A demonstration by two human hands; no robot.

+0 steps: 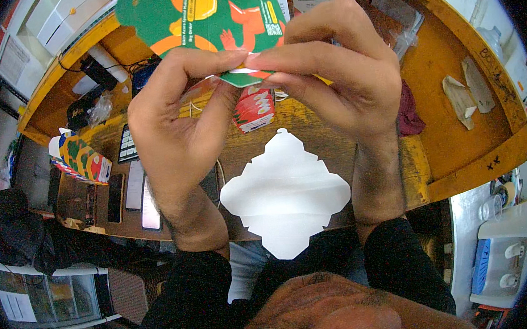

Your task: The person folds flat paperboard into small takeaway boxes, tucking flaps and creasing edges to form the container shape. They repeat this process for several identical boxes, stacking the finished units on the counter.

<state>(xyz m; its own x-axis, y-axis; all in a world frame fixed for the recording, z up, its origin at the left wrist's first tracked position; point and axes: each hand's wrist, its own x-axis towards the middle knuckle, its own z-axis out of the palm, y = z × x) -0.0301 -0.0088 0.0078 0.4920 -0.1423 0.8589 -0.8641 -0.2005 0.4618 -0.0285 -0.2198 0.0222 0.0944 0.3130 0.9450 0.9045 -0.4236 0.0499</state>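
Observation:
Up in front of me I hold a die-cut sheet of card (169,23), printed green with orange and yellow shapes. My left hand (173,119) pinches its near edge between thumb and forefinger. Close beside those fingers, my right hand (352,74) grips the same edge, where a small flap is folded and a strip of white underside shows. Below lies a second die-cut sheet (284,194), white side up, with rounded lobes and notched corners, at the table's front edge. Behind my hands, a red printed pack (254,109) rests on the wooden table, partly hidden.
To the left stand a partly folded colourful carton (86,157), a dark phone (115,198) and a light-screened phone (149,204). Maroon cloth (410,108) sits right of my right wrist. A raised yellow wooden rim (486,162) curves round the table, with paper scraps (458,101) inside it.

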